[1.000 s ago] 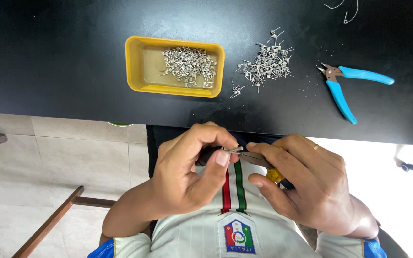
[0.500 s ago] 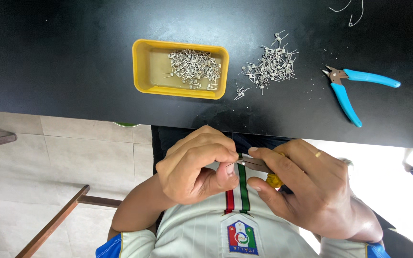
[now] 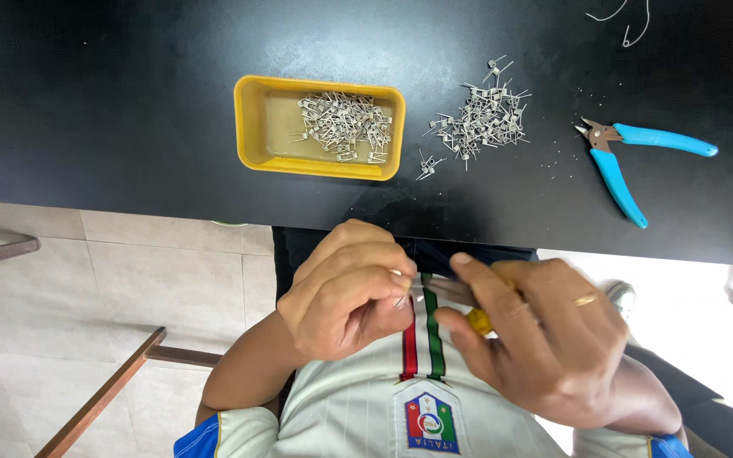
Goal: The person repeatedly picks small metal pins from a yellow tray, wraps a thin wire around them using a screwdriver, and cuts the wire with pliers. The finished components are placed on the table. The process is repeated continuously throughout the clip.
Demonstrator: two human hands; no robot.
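Note:
My left hand (image 3: 349, 293) is curled in front of my chest, below the table edge, pinching a tiny metal wire piece (image 3: 399, 276) between thumb and fingers. Just to its right, my right hand (image 3: 545, 339), with a ring on one finger, grips a small yellow-handled tool (image 3: 478, 321) whose metal tip points toward the left fingertips. The tool's tip is blurred and partly hidden by my fingers. Both hands are close together over my white shirt.
On the black table (image 3: 129, 102) stands a yellow tray (image 3: 252, 127) holding several small wire coils. A loose pile of wire coils (image 3: 481, 119) lies to its right. Blue-handled cutters (image 3: 629, 157) lie further right. A wooden chair rail (image 3: 103, 394) is at lower left.
Both hands have stayed together near my chest; the right hand has shifted slightly and looks blurred from motion. The view has drifted a little.

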